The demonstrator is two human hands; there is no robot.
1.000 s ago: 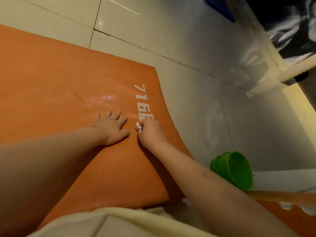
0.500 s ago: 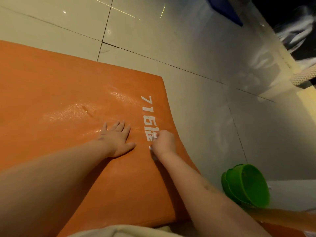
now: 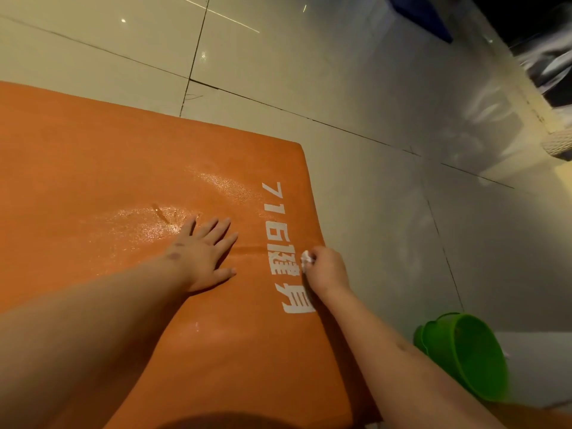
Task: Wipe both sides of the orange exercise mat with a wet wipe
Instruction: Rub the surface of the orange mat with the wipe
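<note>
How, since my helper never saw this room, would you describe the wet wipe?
Find the orange mat on the floor, then the white lettering near its right edge. There the right hand pinches the wet wipe: a crumpled white wad, unlike the flat print.

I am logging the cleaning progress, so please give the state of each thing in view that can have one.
left hand: flat, fingers spread, pressing the orange exercise mat.
right hand: curled round the wet wipe.
wet wipe: crumpled, held against the mat beside the white print.
orange exercise mat: flat on the tiled floor, printed side up, wet sheen near the left hand.
green bucket: on the floor beside the mat, apart from it.
</note>
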